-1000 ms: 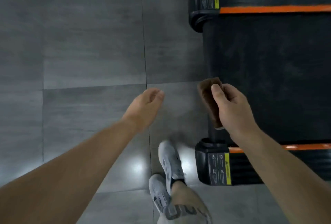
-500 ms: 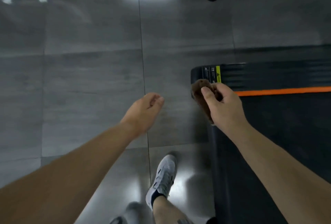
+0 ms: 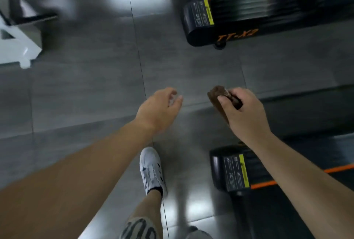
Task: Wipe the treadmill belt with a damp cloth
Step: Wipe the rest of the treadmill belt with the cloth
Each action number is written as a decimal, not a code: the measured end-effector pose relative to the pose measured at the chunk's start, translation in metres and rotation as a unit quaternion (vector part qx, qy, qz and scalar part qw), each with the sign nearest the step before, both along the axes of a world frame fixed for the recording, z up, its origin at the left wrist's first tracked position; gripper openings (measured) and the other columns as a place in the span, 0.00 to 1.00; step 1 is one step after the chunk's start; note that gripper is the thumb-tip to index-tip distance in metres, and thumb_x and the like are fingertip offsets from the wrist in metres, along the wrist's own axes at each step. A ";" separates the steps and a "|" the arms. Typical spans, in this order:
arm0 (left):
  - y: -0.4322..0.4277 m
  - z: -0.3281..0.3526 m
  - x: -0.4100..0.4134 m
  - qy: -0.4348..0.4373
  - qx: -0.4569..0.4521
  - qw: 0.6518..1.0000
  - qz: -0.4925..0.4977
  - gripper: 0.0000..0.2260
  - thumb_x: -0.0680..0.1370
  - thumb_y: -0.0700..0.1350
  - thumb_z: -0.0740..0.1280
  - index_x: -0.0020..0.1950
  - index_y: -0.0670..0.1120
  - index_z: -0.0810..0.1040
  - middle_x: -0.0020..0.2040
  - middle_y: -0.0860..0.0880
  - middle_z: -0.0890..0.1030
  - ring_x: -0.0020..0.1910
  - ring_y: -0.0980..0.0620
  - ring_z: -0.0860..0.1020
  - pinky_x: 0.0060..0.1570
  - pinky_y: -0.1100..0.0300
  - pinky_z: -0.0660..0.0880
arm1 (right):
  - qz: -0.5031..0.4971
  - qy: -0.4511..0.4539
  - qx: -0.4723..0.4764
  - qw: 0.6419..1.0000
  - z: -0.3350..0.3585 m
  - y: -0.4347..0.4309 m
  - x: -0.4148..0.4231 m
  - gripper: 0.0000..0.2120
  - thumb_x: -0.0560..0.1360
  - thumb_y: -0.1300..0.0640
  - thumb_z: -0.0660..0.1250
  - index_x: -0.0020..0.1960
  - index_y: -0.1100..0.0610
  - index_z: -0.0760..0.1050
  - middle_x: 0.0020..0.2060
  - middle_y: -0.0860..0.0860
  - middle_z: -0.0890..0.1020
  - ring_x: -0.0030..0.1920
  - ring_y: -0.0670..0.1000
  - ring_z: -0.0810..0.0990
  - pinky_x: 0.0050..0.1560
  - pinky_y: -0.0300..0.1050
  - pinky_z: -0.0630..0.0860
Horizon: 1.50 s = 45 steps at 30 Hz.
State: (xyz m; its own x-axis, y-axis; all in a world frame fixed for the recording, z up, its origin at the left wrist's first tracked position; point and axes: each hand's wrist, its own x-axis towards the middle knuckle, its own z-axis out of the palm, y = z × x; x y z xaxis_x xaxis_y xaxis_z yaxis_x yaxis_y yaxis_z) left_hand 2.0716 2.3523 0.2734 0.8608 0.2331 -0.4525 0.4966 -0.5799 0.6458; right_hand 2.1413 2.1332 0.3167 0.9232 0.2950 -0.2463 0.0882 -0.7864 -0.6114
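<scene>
My right hand (image 3: 247, 116) grips a folded brown cloth (image 3: 217, 97), held in the air above the grey floor just past the rear corner of the near treadmill (image 3: 226, 171). That treadmill is black with an orange side stripe and a yellow label; its dark belt (image 3: 283, 217) shows at the lower right, partly hidden by my right forearm. My left hand (image 3: 159, 110) hangs empty over the floor tiles, fingers loosely curled, apart from the cloth.
A second black treadmill (image 3: 249, 16) marked with orange lettering stands at the upper right. A white machine base (image 3: 17, 47) sits at the far left. My white shoe (image 3: 151, 171) is on the grey tiled floor (image 3: 86, 89) between the two.
The view has swung away from the belt toward the floor. My right hand with the cloth has left the treadmill's end and now hangs over the tiles. A second treadmill has come into sight.
</scene>
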 end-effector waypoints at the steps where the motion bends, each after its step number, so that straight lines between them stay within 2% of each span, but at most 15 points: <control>1: 0.013 0.001 0.021 -0.002 0.014 1.000 -0.012 0.19 0.83 0.59 0.60 0.68 0.49 0.75 0.61 0.49 0.80 0.59 0.48 0.79 0.61 0.48 0.76 | -0.001 -0.004 -0.002 1.000 0.000 0.010 0.017 0.09 0.79 0.45 0.63 0.51 0.50 0.76 0.45 0.46 0.76 0.44 0.43 0.74 0.43 0.35 0.68; 5: 0.060 0.005 0.107 -0.005 0.076 0.996 -0.045 0.21 0.83 0.59 0.59 0.70 0.49 0.73 0.64 0.47 0.78 0.60 0.45 0.78 0.61 0.45 0.76 | -0.019 -0.008 0.016 1.000 0.003 0.044 0.081 0.04 0.79 0.47 0.64 0.50 0.47 0.75 0.44 0.46 0.75 0.44 0.44 0.73 0.43 0.29 0.64; 10: 0.103 0.000 0.215 -0.010 0.134 0.990 -0.048 0.21 0.83 0.59 0.59 0.71 0.49 0.73 0.63 0.45 0.79 0.60 0.43 0.78 0.60 0.43 0.76 | -0.011 -0.024 0.013 1.000 -0.009 0.068 0.167 0.09 0.78 0.45 0.64 0.51 0.50 0.77 0.44 0.45 0.75 0.44 0.45 0.73 0.42 0.31 0.66; 13: 0.124 -0.008 0.275 -0.002 0.158 0.987 -0.036 0.21 0.83 0.59 0.59 0.71 0.49 0.73 0.63 0.46 0.78 0.61 0.43 0.78 0.60 0.43 0.76 | -0.005 -0.031 0.016 0.999 -0.021 0.078 0.225 0.12 0.77 0.45 0.64 0.52 0.52 0.78 0.45 0.46 0.75 0.45 0.45 0.74 0.43 0.37 0.68; 18: 0.152 -0.030 0.363 0.021 0.177 0.984 0.004 0.21 0.82 0.59 0.60 0.70 0.48 0.73 0.63 0.44 0.79 0.61 0.41 0.78 0.59 0.45 0.75 | 0.028 -0.028 0.019 0.999 -0.044 0.097 0.325 0.09 0.77 0.48 0.67 0.53 0.51 0.79 0.45 0.45 0.74 0.43 0.41 0.72 0.43 0.27 0.66; 21: 0.163 -0.044 0.409 0.021 0.180 0.983 0.018 0.21 0.83 0.58 0.59 0.70 0.48 0.73 0.62 0.44 0.79 0.60 0.41 0.78 0.56 0.47 0.75 | 0.061 -0.039 0.015 0.997 -0.059 0.115 0.384 0.09 0.77 0.48 0.67 0.54 0.51 0.79 0.46 0.45 0.75 0.46 0.43 0.73 0.45 0.32 0.67; 23: 0.170 -0.055 0.438 0.014 0.173 0.985 0.022 0.21 0.83 0.58 0.59 0.72 0.48 0.71 0.63 0.45 0.78 0.59 0.42 0.78 0.55 0.47 0.75 | 0.082 -0.051 0.012 0.995 -0.069 0.132 0.422 0.10 0.77 0.48 0.67 0.54 0.51 0.79 0.46 0.45 0.75 0.47 0.43 0.73 0.46 0.36 0.67; 26: 0.181 -0.074 0.485 -0.001 0.164 0.986 0.024 0.22 0.82 0.58 0.60 0.73 0.50 0.69 0.64 0.45 0.77 0.59 0.42 0.78 0.55 0.46 0.76 | 0.103 -0.057 0.010 0.993 -0.085 0.161 0.481 0.09 0.76 0.49 0.67 0.53 0.51 0.79 0.46 0.46 0.75 0.47 0.44 0.74 0.47 0.28 0.66; 28: 0.191 -0.090 0.519 0.002 0.158 0.987 0.026 0.22 0.82 0.58 0.60 0.73 0.50 0.68 0.64 0.45 0.77 0.60 0.41 0.78 0.55 0.46 0.76 | 0.105 -0.064 0.009 0.992 -0.097 0.180 0.519 0.08 0.76 0.50 0.68 0.53 0.52 0.79 0.46 0.45 0.75 0.47 0.44 0.74 0.46 0.27 0.66; 34: 0.230 -0.145 0.630 -0.017 0.146 0.988 0.053 0.23 0.82 0.58 0.59 0.73 0.48 0.69 0.65 0.44 0.77 0.61 0.41 0.77 0.56 0.45 0.76 | 0.160 -0.093 0.008 0.983 -0.153 0.242 0.633 0.07 0.77 0.50 0.68 0.53 0.51 0.78 0.46 0.45 0.74 0.47 0.45 0.73 0.43 0.33 0.68; 38: 0.245 -0.186 0.692 -0.054 0.134 0.987 0.077 0.22 0.82 0.58 0.60 0.72 0.48 0.68 0.64 0.45 0.75 0.62 0.42 0.76 0.54 0.49 0.74 | 0.198 -0.185 0.016 0.962 -0.196 0.297 0.715 0.12 0.77 0.50 0.69 0.57 0.54 0.79 0.49 0.49 0.75 0.50 0.49 0.74 0.48 0.39 0.69; 40: 0.237 -0.206 0.718 -0.069 0.097 0.985 0.122 0.24 0.82 0.57 0.62 0.74 0.48 0.64 0.67 0.45 0.71 0.65 0.42 0.73 0.54 0.51 0.70 | 0.221 -0.235 0.020 0.946 -0.215 0.330 0.757 0.13 0.76 0.51 0.68 0.58 0.55 0.79 0.49 0.53 0.76 0.50 0.52 0.75 0.50 0.43 0.72; 43: 0.215 -0.227 0.737 -0.118 0.026 0.971 0.207 0.33 0.81 0.57 0.62 0.81 0.46 0.53 0.75 0.44 0.63 0.73 0.42 0.66 0.65 0.46 0.68 | 0.243 -0.291 0.024 0.925 -0.231 0.381 0.812 0.13 0.77 0.50 0.67 0.58 0.55 0.79 0.51 0.55 0.75 0.51 0.55 0.74 0.54 0.48 0.73; 45: 0.211 -0.235 0.738 -0.141 -0.004 0.961 0.237 0.36 0.81 0.58 0.61 0.82 0.48 0.48 0.78 0.46 0.60 0.74 0.45 0.65 0.68 0.48 0.68 | 0.248 -0.305 0.013 0.919 -0.237 0.405 0.836 0.13 0.78 0.50 0.66 0.59 0.54 0.78 0.53 0.56 0.74 0.54 0.56 0.74 0.57 0.50 0.73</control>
